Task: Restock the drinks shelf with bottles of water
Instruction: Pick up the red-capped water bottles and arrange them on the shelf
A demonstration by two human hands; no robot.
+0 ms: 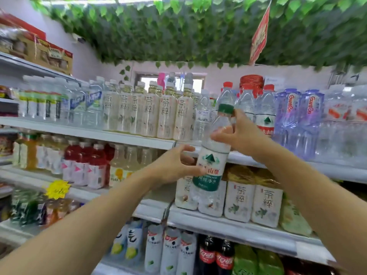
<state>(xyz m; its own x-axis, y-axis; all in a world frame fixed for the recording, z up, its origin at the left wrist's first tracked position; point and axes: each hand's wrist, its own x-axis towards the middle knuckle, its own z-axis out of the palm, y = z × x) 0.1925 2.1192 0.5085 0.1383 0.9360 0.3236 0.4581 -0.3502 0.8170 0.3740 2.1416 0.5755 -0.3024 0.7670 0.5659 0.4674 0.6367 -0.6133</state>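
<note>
The top drinks shelf (pixel 89 133) already carries full rows of tea and water, red-capped water bottles (pixel 266 108) standing at its right, so stocking looks well on. One green-capped water bottle (pixel 213 155) is not yet shelved: it hangs upright in front of that shelf, the right hand (pixel 241 135) curled round its shoulder, left hand (pixel 174 165) fingers wrapping its label.

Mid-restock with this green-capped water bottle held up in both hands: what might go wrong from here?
1. The water bottle leans in mid-air; the right hand holds its neck and the left hand its label, so a loose grip could drop it.
2. The top shelf looks tightly packed, so pushing it in may topple the red-capped water bottles or tea bottles.
</note>
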